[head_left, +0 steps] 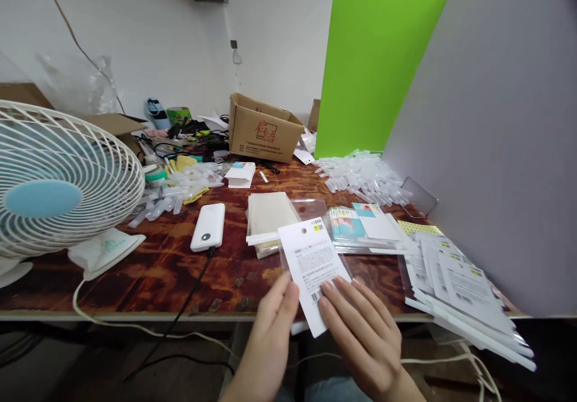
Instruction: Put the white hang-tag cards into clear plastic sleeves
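My left hand (270, 336) and my right hand (363, 336) hold a white printed card with a barcode (311, 270) upright between them, above the table's front edge. The card sits in a clear plastic sleeve. My right fingertips press on its lower right part, and my left fingers grip its lower left edge. Beyond the hands lie a beige stack in plastic (269, 219) and a pile of teal-printed cards (349, 228). To the right, several similar sleeved cards (460, 294) overhang the wooden table (157, 276).
A white fan (58, 179) stands at the left, near a white power bank (208, 228) with its black cable. Further back are a heap of clear plastic pieces (360, 176), a cardboard box (264, 128), a green board (374, 65) and a grey board (496, 119).
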Motion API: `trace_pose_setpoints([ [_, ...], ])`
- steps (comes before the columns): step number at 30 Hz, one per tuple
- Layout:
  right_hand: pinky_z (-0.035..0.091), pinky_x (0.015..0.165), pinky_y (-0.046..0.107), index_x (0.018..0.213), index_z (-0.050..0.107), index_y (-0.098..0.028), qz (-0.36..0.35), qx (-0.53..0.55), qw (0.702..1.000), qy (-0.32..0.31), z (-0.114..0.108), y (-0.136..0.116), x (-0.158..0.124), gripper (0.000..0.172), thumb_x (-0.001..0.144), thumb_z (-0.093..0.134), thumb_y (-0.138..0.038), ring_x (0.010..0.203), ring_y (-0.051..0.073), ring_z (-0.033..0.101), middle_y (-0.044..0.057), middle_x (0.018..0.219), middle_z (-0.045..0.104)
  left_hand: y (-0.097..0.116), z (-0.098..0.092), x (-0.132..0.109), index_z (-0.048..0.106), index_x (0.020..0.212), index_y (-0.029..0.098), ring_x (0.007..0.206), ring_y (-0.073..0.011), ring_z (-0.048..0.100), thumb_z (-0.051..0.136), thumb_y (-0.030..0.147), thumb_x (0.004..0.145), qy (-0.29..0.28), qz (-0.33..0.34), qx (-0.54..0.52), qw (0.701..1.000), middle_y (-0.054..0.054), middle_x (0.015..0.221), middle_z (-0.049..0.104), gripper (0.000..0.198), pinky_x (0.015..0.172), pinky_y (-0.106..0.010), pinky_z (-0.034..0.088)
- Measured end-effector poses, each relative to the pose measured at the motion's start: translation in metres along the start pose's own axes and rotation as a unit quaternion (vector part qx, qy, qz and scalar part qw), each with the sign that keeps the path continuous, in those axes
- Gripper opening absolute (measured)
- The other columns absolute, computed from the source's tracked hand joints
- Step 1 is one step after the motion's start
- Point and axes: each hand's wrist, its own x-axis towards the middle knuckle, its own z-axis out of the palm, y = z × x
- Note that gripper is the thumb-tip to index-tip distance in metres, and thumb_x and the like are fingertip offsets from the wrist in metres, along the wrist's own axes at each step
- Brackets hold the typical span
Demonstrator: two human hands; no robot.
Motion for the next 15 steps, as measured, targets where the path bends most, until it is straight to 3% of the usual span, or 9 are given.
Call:
trace_pose_setpoints([
  [3, 0.049, 0.093, 0.041, 0.113, 0.066, -0.02, 0.079, 0.046, 0.995, -0.04, 0.002, 0.006, -0.001, 0.032, 0.09, 0.047, -0.01, 0.119, 0.024, 0.055, 0.011, 0.125, 0.062, -0.016, -0.001, -0.011, 0.064, 0.121, 0.021, 0.135, -0.0316, 0.042, 0.064, 0.047, 0.08, 0.022, 0.003, 0.03, 0.999, -0.011, 0.137, 0.058, 0.048, 0.112, -0.044, 0.032],
  [6, 0.052, 0.091, 0.039, 0.118, 0.063, -0.027, 0.124, 0.146, 0.977, -0.095, 0.003, 0.01, -0.004, 0.028, 0.092, 0.054, -0.026, 0.119, 0.022, 0.051, 0.008, 0.131, 0.056, -0.021, -0.004, -0.015, 0.063, 0.123, 0.021, 0.132, -0.0313, 0.045, 0.06, 0.048, 0.083, 0.018, 0.022, 0.052, 0.998, -0.01, 0.134, 0.06, 0.048, 0.112, -0.043, 0.033],
  [9, 0.051, 0.094, 0.042, 0.109, 0.066, -0.028, 0.219, 0.208, 0.951, -0.062, 0.006, 0.006, -0.006, 0.023, 0.088, 0.061, -0.036, 0.122, 0.024, 0.05, 0.008, 0.135, 0.052, -0.022, -0.009, -0.017, 0.065, 0.121, 0.024, 0.123, -0.0301, 0.054, 0.059, 0.047, 0.084, -0.014, 0.035, 0.097, 0.995, -0.009, 0.124, 0.067, 0.044, 0.107, -0.039, 0.039],
  [12, 0.053, 0.093, 0.041, 0.117, 0.061, -0.023, 0.332, 0.248, 0.91, -0.009, 0.007, -0.004, -0.005, 0.034, 0.085, 0.065, -0.032, 0.127, 0.027, 0.049, 0.015, 0.141, 0.046, -0.024, -0.013, -0.018, 0.067, 0.119, 0.029, 0.114, -0.0293, 0.058, 0.06, 0.047, 0.083, -0.03, 0.031, 0.157, 0.987, -0.007, 0.116, 0.071, 0.041, 0.102, -0.036, 0.043],
  [15, 0.057, 0.086, 0.034, 0.11, 0.063, -0.02, 0.359, 0.258, 0.896, 0.024, -0.002, -0.007, -0.006, 0.027, 0.085, 0.065, -0.027, 0.122, 0.026, 0.055, 0.016, 0.139, 0.047, -0.018, -0.009, -0.019, 0.065, 0.123, 0.03, 0.107, -0.0289, 0.062, 0.055, 0.052, 0.085, -0.083, 0.032, 0.197, 0.976, -0.008, 0.114, 0.071, 0.045, 0.099, -0.038, 0.045],
])
